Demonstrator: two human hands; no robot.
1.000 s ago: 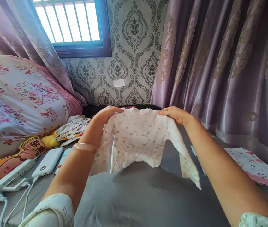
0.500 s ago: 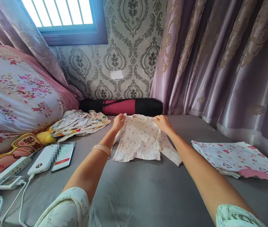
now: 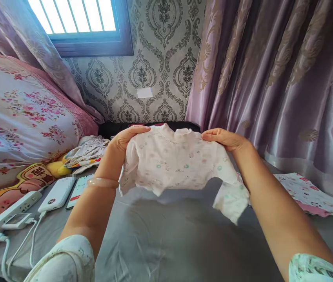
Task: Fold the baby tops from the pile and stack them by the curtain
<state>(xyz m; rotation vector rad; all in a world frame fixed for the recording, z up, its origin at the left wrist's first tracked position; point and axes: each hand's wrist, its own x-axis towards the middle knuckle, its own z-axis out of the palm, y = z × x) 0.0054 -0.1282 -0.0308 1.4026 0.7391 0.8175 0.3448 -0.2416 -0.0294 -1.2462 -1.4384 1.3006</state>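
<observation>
A small white long-sleeved shirt [image 3: 178,160] with a faint print hangs in the air above the grey sheet. My left hand [image 3: 131,135] is closed on its left shoulder, thumb along the top edge. At the other shoulder, my right hand [image 3: 223,138] pinches the cloth in the same way. The neckline lies between my two hands, and one sleeve dangles beside my right forearm. The undersides of both grips are hidden.
Printed folded cloth [image 3: 310,194] lies at the right. At the left are crumpled clothes [image 3: 86,150], a power bank [image 3: 57,194], a phone [image 3: 79,190], a power strip [image 3: 10,215] with cables and a floral bundle [image 3: 28,113]. A black roll [image 3: 113,128] lies by the wall.
Both hands have lifted the shirt off the sheet and brought it closer, spreading farther apart. The shirt now partly covers the roll behind it.
</observation>
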